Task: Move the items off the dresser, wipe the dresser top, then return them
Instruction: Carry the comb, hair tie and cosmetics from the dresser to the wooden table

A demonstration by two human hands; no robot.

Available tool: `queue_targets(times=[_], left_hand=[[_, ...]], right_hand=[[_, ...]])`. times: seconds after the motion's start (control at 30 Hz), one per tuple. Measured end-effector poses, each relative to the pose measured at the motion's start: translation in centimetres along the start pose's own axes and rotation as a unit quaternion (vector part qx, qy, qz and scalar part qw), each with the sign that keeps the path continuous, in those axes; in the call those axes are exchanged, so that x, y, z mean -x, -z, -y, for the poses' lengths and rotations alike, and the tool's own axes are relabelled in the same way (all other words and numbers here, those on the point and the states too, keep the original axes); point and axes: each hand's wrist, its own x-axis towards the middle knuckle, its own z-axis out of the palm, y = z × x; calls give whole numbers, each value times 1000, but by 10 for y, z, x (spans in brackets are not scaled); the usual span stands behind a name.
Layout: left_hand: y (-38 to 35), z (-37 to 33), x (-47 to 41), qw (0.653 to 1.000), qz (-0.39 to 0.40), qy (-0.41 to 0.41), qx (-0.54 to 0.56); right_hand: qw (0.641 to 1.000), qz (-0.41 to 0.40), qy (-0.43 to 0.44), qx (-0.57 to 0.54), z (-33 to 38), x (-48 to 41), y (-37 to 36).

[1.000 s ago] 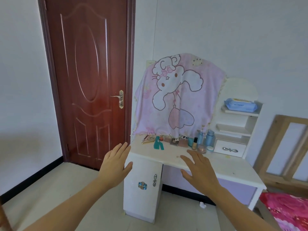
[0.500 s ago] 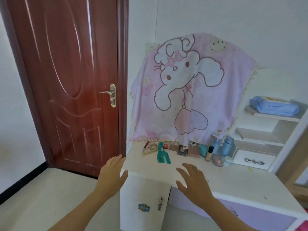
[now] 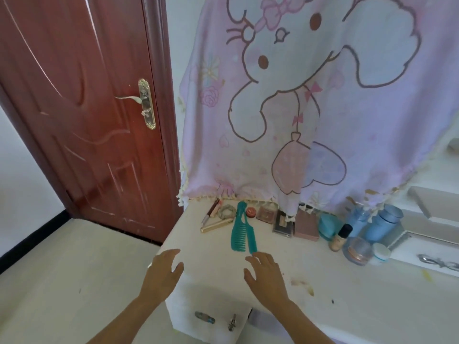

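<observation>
The right hand (image 3: 265,274) lies palm down, its fingers (image 3: 263,259) straight, spread and gripping nothing. Their tips stop just short of the near ends of the two teal combs (image 3: 238,233); whether they touch cannot be told. The left hand (image 3: 164,271) is out to the left of the combs and nearer the viewer. It is also palm down, with loose, parted fingers (image 3: 171,256) that hold nothing. Both forearms come up bare from the bottom edge.

The combs lie side by side on the white dresser top (image 3: 218,269), and the left hand hangs over that top's left front corner. To the right of the combs and nearer the viewer, the white surface carries a few brownish stains (image 3: 301,285). Behind the combs hangs a pink cartoon-print cloth (image 3: 323,95), its fringe reaching down to the top. Far left of the combs stands a red-brown door (image 3: 87,108), with pale floor (image 3: 62,281) below it.

Just left of the combs lie a gold tube (image 3: 216,225) and a scrunchie (image 3: 226,211). Just to the combs' right sits a small red pot (image 3: 251,212), then flat compacts (image 3: 283,224). Farther right are a foundation bottle (image 3: 339,238), a glass jar (image 3: 359,250) and blue bottles (image 3: 382,224). All of these are well apart from both hands.
</observation>
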Motion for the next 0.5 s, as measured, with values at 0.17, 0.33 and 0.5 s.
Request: queue_targets(times=[0.17, 0.33, 0.5], left_hand=[[-19, 0, -38, 998, 16, 45, 41], [-26, 9, -95, 997, 36, 52, 43], [-27, 10, -158, 994, 81, 28, 66]], right_hand=[[998, 29, -15, -57, 6, -56, -32], [992, 36, -47, -115, 19, -106, -55], [980, 71, -122, -138, 32, -154, -69]])
